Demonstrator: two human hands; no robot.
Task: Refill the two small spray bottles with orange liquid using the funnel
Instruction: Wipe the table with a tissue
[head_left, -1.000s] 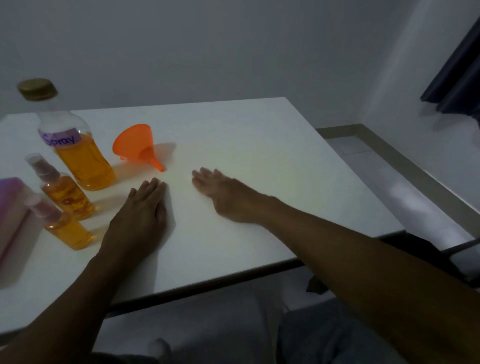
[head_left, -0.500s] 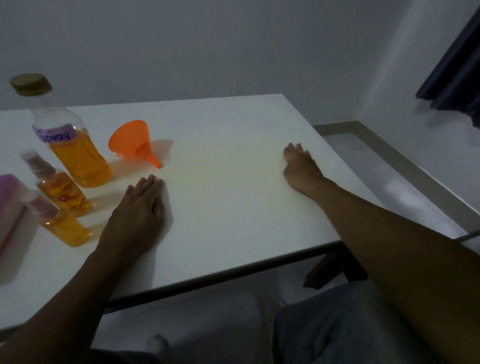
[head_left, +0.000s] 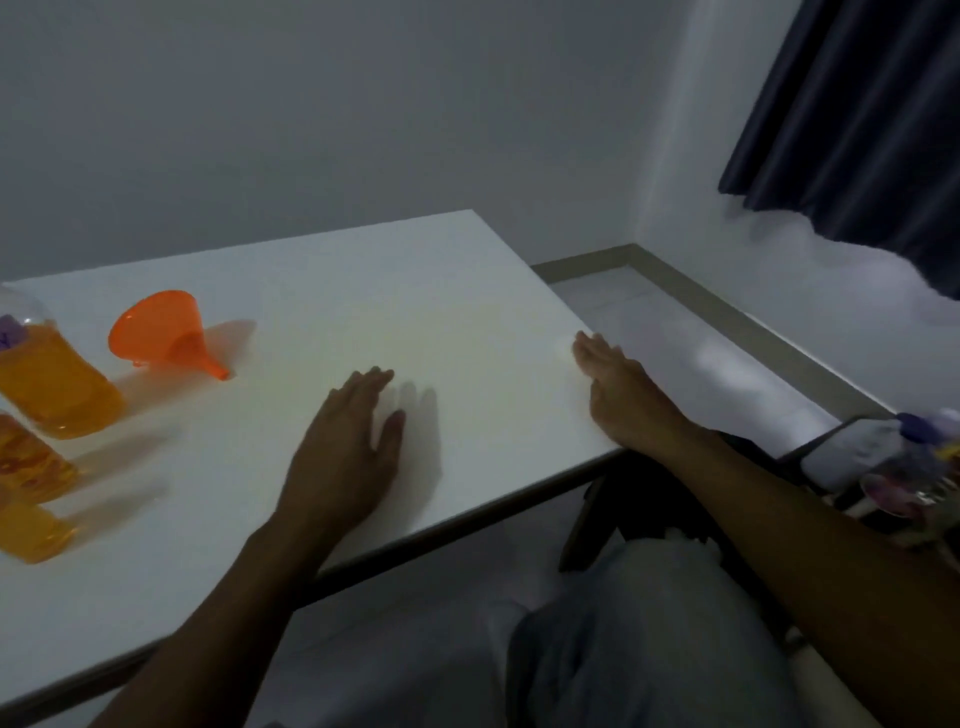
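The main risk I see is a knock: the two small spray bottles, one (head_left: 28, 462) behind the other (head_left: 31, 527), and the big bottle (head_left: 52, 384) of orange liquid stand close together at the left edge of the view, so a hand that reaches in quickly for one could tip another, and I judge the small ones to be light and easy to fall. They are also partly cut off by the frame, so the person seems not to look at them now; reaching without looking would make a knock more likely. The funnel (head_left: 163, 338) lies on its side on the table (head_left: 467, 322), spout toward the right, and it could roll if it is touched carelessly. The left hand (head_left: 345, 452) lies flat, palm down, near the table's middle, well apart from the bottles, its grip spread and holding nothing. The right hand (head_left: 621, 387) rests at the right edge of the table, fingers straight and together, also empty, with the forearm running off the table toward the body. No cap looks removed, so I judge the refilling not yet started.
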